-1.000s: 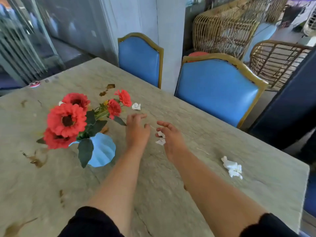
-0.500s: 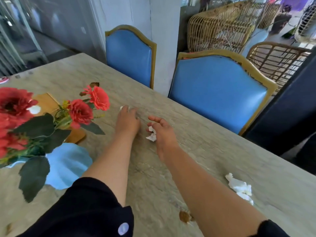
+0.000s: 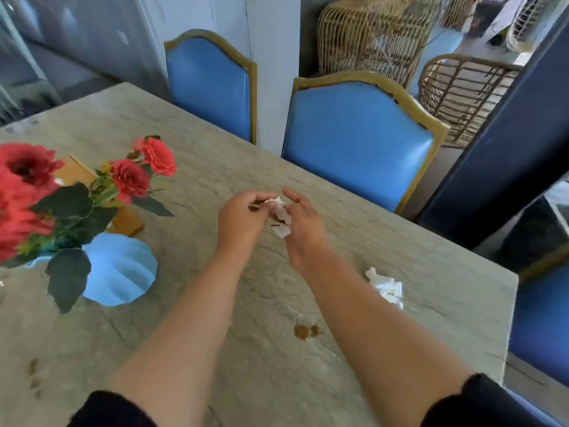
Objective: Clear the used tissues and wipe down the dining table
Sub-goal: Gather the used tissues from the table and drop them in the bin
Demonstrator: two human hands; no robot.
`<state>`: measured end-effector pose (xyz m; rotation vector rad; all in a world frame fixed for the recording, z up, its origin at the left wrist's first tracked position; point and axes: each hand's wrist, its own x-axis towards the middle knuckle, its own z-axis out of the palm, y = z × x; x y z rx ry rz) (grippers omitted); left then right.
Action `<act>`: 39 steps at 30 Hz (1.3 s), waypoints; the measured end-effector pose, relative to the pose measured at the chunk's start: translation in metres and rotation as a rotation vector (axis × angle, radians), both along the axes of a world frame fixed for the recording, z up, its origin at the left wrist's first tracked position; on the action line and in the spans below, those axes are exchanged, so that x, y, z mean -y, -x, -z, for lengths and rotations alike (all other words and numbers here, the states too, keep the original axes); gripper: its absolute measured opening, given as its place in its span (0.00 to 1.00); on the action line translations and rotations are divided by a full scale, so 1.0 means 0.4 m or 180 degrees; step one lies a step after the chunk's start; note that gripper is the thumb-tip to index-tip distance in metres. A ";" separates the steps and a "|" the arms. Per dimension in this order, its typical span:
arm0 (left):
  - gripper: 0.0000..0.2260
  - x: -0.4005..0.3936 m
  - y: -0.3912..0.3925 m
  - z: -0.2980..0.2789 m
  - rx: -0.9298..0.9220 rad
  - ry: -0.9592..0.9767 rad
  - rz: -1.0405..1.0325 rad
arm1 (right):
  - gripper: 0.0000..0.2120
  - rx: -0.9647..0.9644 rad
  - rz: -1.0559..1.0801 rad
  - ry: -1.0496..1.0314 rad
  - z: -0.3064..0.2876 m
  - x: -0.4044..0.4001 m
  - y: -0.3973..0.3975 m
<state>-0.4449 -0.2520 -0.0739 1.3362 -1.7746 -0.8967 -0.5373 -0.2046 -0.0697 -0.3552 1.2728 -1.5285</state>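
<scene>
Rough stone, soft paper, smooth padding

The table (image 3: pixel 354 248) looks like matt, pitted stone with brown stains; the tissues (image 3: pixel 386 286) are crumpled white paper (thin, soft-looking); the chairs (image 3: pixel 354 140) have smooth blue padding in wood-toned frames; the vase (image 3: pixel 118 269) is matt blue and ribbed.

A café-like dining area: stone table (image 3: pixel 338 380), 2 blue chairs (image 3: pixel 357 143), rattan seats (image 3: pixel 462 94) behind.

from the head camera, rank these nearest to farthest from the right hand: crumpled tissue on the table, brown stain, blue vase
1. Crumpled tissue: just right of the right hand's forearm, near the table edge.
2. Brown stain: toward the person, between the forearms.
3. Blue vase: far left, beyond the left hand.
</scene>
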 end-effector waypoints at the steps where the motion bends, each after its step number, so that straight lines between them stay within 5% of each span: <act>1: 0.06 -0.029 0.013 -0.005 0.0034 -0.0004 0.0053 | 0.12 -0.0020 0.0045 0.0012 -0.001 -0.021 0.008; 5: 0.02 -0.138 0.055 -0.036 0.0048 -0.0060 0.0152 | 0.10 -0.0194 0.0223 -0.0044 -0.014 -0.127 0.053; 8: 0.09 -0.207 0.087 -0.050 0.0210 0.0203 0.0401 | 0.03 -0.0198 0.0588 -0.0055 -0.019 -0.210 0.098; 11: 0.09 -0.266 0.136 -0.044 0.0334 0.0187 0.0750 | 0.08 -0.0311 0.0890 -0.0167 -0.029 -0.294 0.156; 15: 0.17 -0.337 0.211 0.025 0.1010 0.0269 0.1593 | 0.11 -0.0369 0.1137 -0.0366 -0.035 -0.409 0.234; 20: 0.16 -0.390 0.253 0.073 0.1684 0.0312 0.1618 | 0.12 -0.0322 0.0952 -0.0390 -0.025 -0.510 0.283; 25: 0.05 -0.420 0.251 0.061 0.1111 0.0205 0.1274 | 0.14 -0.0356 0.0792 -0.0589 -0.014 -0.579 0.285; 33: 0.05 -0.573 0.219 -0.050 0.0192 -0.0091 0.1286 | 0.14 0.0000 0.0532 -0.0393 -0.020 -0.660 0.211; 36: 0.05 -0.619 0.184 -0.058 0.0219 -0.0081 0.1222 | 0.09 0.0036 0.0869 -0.0540 -0.011 -0.708 0.199; 39: 0.09 -0.653 0.139 -0.030 0.0955 -0.0058 0.1528 | 0.05 0.0180 0.1048 -0.0567 -0.006 -0.758 0.196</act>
